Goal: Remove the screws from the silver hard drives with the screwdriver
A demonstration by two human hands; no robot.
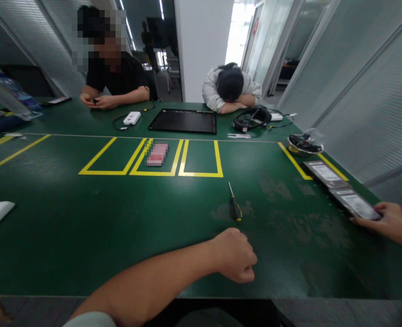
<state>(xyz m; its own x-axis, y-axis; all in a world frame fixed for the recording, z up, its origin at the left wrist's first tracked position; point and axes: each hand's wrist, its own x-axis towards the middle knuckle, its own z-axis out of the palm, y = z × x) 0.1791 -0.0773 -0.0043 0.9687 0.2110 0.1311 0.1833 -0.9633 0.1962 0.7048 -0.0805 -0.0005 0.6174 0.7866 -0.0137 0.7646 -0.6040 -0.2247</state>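
My left hand [237, 255] rests on the green table near its front edge, curled into a fist with nothing showing in it. A screwdriver [235, 206] with a black and yellow handle lies just beyond that fist, its tip pointing away from me. Out at the right, my right hand [393, 222] grips the near end of a hard drive [354, 203] between thumb and fingers. A second hard drive [327, 173] lies end to end with it, farther off. Both have white labels facing up.
Yellow tape [201, 175] marks boxes on the table [119, 240]; one contains a pink blurred item [157, 154]. A dark flat panel [183, 121], a cabled headset [252, 119] and a bowl of dark parts [305, 144] stand farther back. Two people sit across.
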